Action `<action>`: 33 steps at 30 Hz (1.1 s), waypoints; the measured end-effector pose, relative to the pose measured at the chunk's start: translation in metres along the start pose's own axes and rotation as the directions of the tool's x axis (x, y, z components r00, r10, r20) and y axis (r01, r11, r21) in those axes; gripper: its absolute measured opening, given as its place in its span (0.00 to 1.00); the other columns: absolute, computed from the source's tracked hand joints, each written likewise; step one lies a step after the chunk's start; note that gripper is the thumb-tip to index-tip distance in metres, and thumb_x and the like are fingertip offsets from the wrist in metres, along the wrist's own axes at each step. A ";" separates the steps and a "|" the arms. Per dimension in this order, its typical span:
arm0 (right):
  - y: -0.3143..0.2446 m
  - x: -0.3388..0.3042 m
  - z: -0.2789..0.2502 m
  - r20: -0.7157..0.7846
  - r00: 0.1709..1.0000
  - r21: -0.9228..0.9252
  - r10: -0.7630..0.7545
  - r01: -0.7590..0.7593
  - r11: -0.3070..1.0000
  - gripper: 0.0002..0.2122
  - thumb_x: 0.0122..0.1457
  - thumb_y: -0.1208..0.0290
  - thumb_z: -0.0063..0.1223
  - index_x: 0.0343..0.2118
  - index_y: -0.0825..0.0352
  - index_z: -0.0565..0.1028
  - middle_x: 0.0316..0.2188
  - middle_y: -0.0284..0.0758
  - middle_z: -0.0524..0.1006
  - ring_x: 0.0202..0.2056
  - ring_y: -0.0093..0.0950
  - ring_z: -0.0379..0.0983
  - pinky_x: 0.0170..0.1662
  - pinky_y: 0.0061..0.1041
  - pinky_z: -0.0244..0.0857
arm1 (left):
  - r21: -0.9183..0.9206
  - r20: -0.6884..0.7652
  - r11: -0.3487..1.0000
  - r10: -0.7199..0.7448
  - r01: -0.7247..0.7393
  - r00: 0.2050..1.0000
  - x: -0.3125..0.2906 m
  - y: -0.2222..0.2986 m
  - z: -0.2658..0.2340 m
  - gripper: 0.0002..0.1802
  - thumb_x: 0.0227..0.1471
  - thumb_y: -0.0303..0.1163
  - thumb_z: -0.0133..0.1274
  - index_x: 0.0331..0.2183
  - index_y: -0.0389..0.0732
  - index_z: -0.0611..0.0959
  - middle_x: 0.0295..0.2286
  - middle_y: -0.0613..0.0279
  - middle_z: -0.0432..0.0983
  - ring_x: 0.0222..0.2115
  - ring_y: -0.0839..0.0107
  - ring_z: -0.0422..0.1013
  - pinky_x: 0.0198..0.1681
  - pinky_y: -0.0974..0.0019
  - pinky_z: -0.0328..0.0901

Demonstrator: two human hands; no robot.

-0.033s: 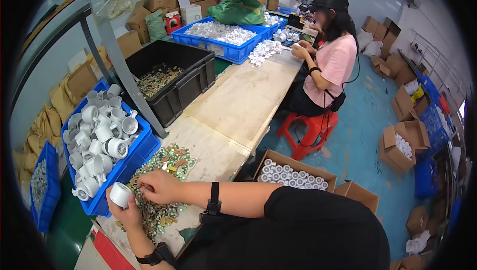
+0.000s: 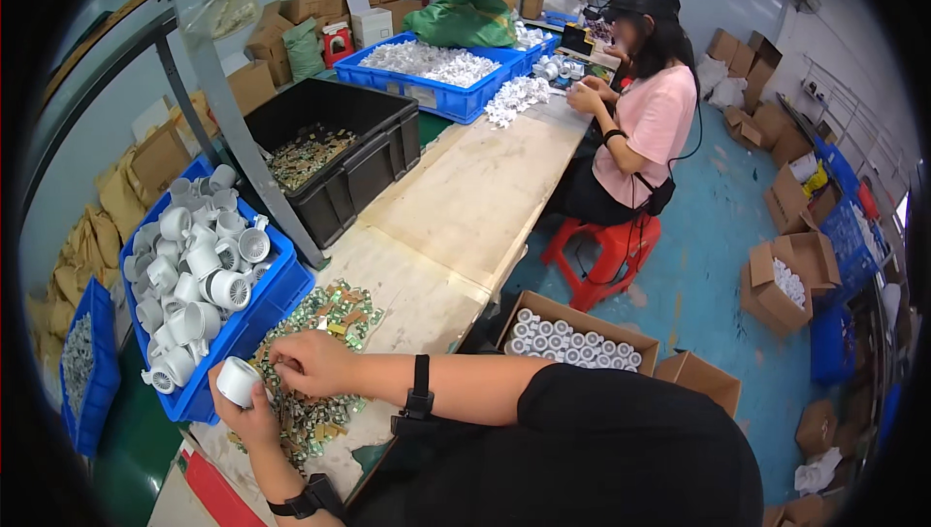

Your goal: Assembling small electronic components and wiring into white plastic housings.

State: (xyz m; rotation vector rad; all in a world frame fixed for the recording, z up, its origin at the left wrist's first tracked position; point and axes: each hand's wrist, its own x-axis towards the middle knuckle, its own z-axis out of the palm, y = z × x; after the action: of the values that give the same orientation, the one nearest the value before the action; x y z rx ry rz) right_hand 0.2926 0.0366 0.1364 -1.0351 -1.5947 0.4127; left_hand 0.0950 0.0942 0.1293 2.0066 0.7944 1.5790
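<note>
My left hand is wrapped round a white cup-shaped plastic housing, held at the near end of the bench. Close beside it on the right, my right hand has its fingers pinched together. What lies between those fingertips, if anything, is too small to make out. Both hands are over a loose pile of small green and brown circuit boards spread on the bench. Just left of the pile, a blue crate is heaped with similar white housings.
A black bin holding circuit boards stands behind a metal post. Farther along the bench are blue crates of small white parts. A co-worker sits on a red stool. A carton of white round parts is right of the bench.
</note>
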 end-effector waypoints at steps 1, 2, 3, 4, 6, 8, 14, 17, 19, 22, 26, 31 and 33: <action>-0.001 0.000 -0.002 -0.043 0.999 -0.002 0.023 -0.024 1.000 0.06 0.57 0.73 0.57 0.35 0.67 0.76 0.21 0.38 0.76 0.26 0.40 0.76 0.32 0.42 0.68 | -0.009 0.048 1.000 -0.014 0.014 0.999 0.001 0.005 0.000 0.25 0.50 0.37 0.69 0.43 0.31 0.78 0.41 0.54 0.74 0.39 0.64 0.71 0.43 0.61 0.67; 0.000 0.001 -0.004 -0.047 0.999 -0.002 0.026 -0.026 1.000 0.06 0.57 0.73 0.57 0.35 0.67 0.76 0.21 0.38 0.76 0.26 0.40 0.76 0.32 0.42 0.68 | -0.010 0.053 1.000 -0.013 0.014 0.999 0.004 0.011 0.002 0.25 0.50 0.37 0.69 0.43 0.31 0.78 0.41 0.54 0.74 0.39 0.64 0.71 0.43 0.61 0.67; 0.002 0.002 -0.005 -0.047 0.998 0.005 0.040 -0.040 0.999 0.07 0.58 0.72 0.56 0.38 0.67 0.76 0.24 0.38 0.76 0.27 0.39 0.76 0.33 0.41 0.69 | 0.181 0.063 0.977 0.107 -0.116 0.992 0.009 0.017 0.006 0.24 0.49 0.34 0.70 0.43 0.33 0.78 0.42 0.54 0.74 0.40 0.64 0.72 0.43 0.61 0.68; 0.002 0.002 -0.006 -0.047 0.997 0.011 0.054 -0.054 0.998 0.09 0.60 0.72 0.56 0.42 0.68 0.76 0.26 0.38 0.76 0.29 0.38 0.76 0.35 0.39 0.70 | 0.361 0.096 0.901 0.222 -0.241 0.970 0.011 0.020 0.008 0.24 0.48 0.31 0.71 0.43 0.34 0.77 0.43 0.54 0.74 0.41 0.64 0.72 0.43 0.62 0.68; 0.004 0.002 0.000 -0.086 0.996 0.060 0.026 -0.021 0.998 0.12 0.62 0.70 0.55 0.46 0.68 0.74 0.29 0.39 0.76 0.31 0.38 0.76 0.37 0.38 0.70 | 0.277 0.104 0.956 0.069 -0.095 0.992 0.002 0.006 0.004 0.27 0.46 0.27 0.72 0.45 0.35 0.75 0.44 0.54 0.74 0.42 0.65 0.73 0.43 0.63 0.69; 0.002 0.001 0.002 -0.123 0.992 0.104 0.000 0.013 0.994 0.14 0.64 0.68 0.54 0.50 0.69 0.73 0.33 0.41 0.77 0.34 0.39 0.76 0.39 0.36 0.70 | 0.192 0.124 0.980 -0.086 0.061 0.989 -0.002 0.001 0.002 0.31 0.44 0.23 0.73 0.47 0.36 0.73 0.44 0.55 0.75 0.42 0.65 0.73 0.42 0.64 0.69; 0.004 0.000 0.003 -0.099 0.994 0.158 0.046 -0.030 0.987 0.18 0.69 0.64 0.50 0.55 0.70 0.72 0.44 0.45 0.77 0.44 0.44 0.77 0.50 0.38 0.70 | 0.245 0.161 0.940 -0.281 0.237 0.946 -0.002 0.033 0.014 0.48 0.37 0.19 0.75 0.57 0.38 0.66 0.47 0.53 0.76 0.45 0.65 0.76 0.44 0.66 0.71; 0.006 0.001 0.002 0.039 0.999 0.071 -0.030 0.028 0.997 0.17 0.70 0.64 0.48 0.54 0.70 0.73 0.46 0.46 0.78 0.46 0.46 0.77 0.52 0.38 0.69 | 0.201 0.147 0.966 -0.194 0.163 0.970 -0.005 0.028 0.013 0.50 0.37 0.20 0.75 0.59 0.38 0.65 0.49 0.52 0.75 0.48 0.62 0.75 0.48 0.64 0.70; 0.002 0.002 0.003 0.027 0.999 0.183 0.033 -0.038 0.982 0.16 0.69 0.65 0.48 0.52 0.71 0.74 0.43 0.47 0.79 0.45 0.47 0.77 0.51 0.39 0.69 | 0.212 0.132 0.972 -0.131 0.101 0.983 -0.005 0.029 0.012 0.49 0.37 0.19 0.74 0.59 0.38 0.66 0.50 0.52 0.74 0.50 0.61 0.74 0.50 0.62 0.70; 0.014 0.003 0.005 -0.010 0.999 0.187 0.036 -0.033 0.982 0.14 0.69 0.67 0.47 0.49 0.72 0.75 0.41 0.48 0.80 0.46 0.48 0.76 0.51 0.39 0.69 | 0.158 0.090 0.987 -0.038 0.024 0.995 -0.004 0.027 0.015 0.47 0.39 0.19 0.73 0.59 0.37 0.67 0.52 0.52 0.73 0.52 0.59 0.72 0.54 0.60 0.69; 0.016 0.004 0.007 -0.070 0.993 0.125 0.092 -0.083 0.989 0.11 0.65 0.71 0.47 0.42 0.73 0.78 0.38 0.48 0.81 0.41 0.47 0.78 0.45 0.41 0.71 | -0.046 0.062 0.995 -0.082 0.085 0.995 -0.003 0.022 0.015 0.40 0.42 0.19 0.69 0.57 0.37 0.70 0.52 0.54 0.71 0.51 0.62 0.72 0.54 0.59 0.69; 0.013 0.006 0.007 -0.099 0.993 0.106 0.061 -0.050 0.993 0.09 0.63 0.73 0.49 0.39 0.72 0.78 0.32 0.47 0.81 0.36 0.46 0.79 0.41 0.40 0.71 | -0.080 0.114 0.992 -0.085 0.095 0.990 -0.001 0.018 0.012 0.31 0.46 0.21 0.67 0.52 0.37 0.74 0.48 0.58 0.71 0.47 0.67 0.72 0.52 0.63 0.69; 0.013 0.005 0.007 -0.079 0.989 0.151 0.126 -0.113 0.982 0.09 0.64 0.71 0.51 0.37 0.72 0.79 0.32 0.47 0.80 0.36 0.48 0.78 0.41 0.43 0.70 | -0.067 0.124 0.992 -0.095 0.104 0.988 -0.001 0.018 0.012 0.30 0.47 0.22 0.67 0.52 0.37 0.74 0.47 0.58 0.71 0.46 0.67 0.72 0.51 0.64 0.69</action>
State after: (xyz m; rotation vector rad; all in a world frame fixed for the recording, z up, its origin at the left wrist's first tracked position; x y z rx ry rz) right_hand 0.2918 0.0494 0.1278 -1.0259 -1.4067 0.5502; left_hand 0.1094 0.0807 0.1377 1.9582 0.7670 1.3968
